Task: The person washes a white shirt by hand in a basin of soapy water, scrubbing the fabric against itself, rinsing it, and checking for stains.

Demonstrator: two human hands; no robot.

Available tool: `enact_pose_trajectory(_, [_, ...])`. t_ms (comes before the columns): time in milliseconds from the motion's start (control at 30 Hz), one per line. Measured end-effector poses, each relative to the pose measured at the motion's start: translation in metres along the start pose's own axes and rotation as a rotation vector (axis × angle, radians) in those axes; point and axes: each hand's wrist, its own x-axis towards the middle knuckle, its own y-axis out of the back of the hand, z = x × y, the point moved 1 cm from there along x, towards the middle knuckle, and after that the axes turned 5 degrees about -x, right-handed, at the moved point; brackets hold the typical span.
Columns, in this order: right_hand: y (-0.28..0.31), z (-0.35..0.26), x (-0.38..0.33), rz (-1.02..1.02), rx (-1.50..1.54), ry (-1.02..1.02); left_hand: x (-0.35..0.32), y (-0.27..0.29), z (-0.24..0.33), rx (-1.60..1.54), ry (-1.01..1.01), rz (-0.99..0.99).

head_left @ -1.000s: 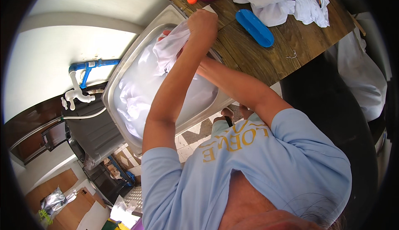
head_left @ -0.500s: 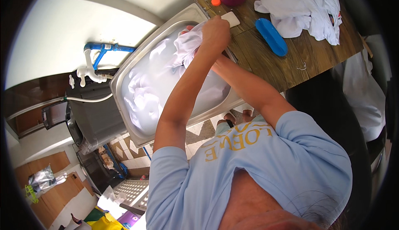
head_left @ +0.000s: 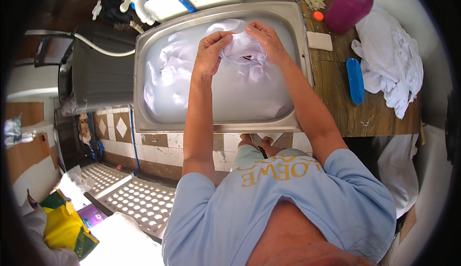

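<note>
A white garment (head_left: 244, 50) with a small dark and red mark is stretched between my hands, over cloudy water in a metal sink (head_left: 223, 127). My left hand (head_left: 211, 52) pinches its left edge between thumb and fingers. At the other side, my right hand (head_left: 266, 40) grips the cloth near its upper right edge. The lower folds hang down to the water. More white cloth (head_left: 175, 62) floats in the left half of the sink. A pale bar of soap (head_left: 319, 41) lies on the wooden table beside the sink's right rim.
On the wooden table (head_left: 336, 117) are a blue brush-shaped piece (head_left: 355, 81), a purple bottle (head_left: 350, 6), an orange cap (head_left: 318, 16) and a heap of white clothes (head_left: 391, 57). A white tap (head_left: 137, 2) on blue pipe is at the upper left, above a dark machine (head_left: 103, 69).
My left hand has left the soap on the table and moved back left to the garment. My arms have uncrossed, and the cloth is now spread between both hands. The view has turned.
</note>
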Motion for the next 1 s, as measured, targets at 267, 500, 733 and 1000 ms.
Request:
enact_pose_trajectory(267, [-0.015,0.014,0.019,0.057,0.463,-0.158,0.003,0.038,-0.024,-0.079,-0.057,0.093])
enact_pose_trajectory(500, [-0.017,0.076,0.035,0.139,0.658,-0.337,0.023,0.027,-0.042,0.08,-0.335,0.087])
enact_pose_trajectory(733, [-0.037,0.059,0.013,0.304,0.559,-0.467,0.037,-0.037,-0.084,1.134,-0.84,0.27])
enact_pose_trajectory(1000, [-0.029,0.084,0.03,0.198,0.565,-0.476,0.045,-0.048,-0.096,1.061,-0.967,0.394])
